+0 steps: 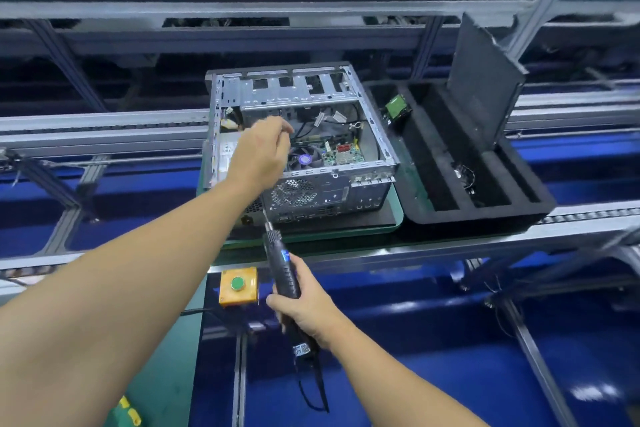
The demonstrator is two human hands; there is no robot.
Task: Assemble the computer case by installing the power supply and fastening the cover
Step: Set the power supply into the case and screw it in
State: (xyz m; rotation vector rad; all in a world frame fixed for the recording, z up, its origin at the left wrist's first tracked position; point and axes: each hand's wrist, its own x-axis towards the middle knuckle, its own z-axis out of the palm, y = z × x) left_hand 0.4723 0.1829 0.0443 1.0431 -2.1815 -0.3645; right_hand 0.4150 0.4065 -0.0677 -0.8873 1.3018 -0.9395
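Flanking the open case (298, 91) sits a foam tray (485, 215); right hand (308, 309) grips a screwdriver (282, 262), left hand (259, 149) blurred, grasp unclear.

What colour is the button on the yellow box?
The button is green, seen in the head view.

head cam | looks forward-down | computer case (298, 142) at arm's reach
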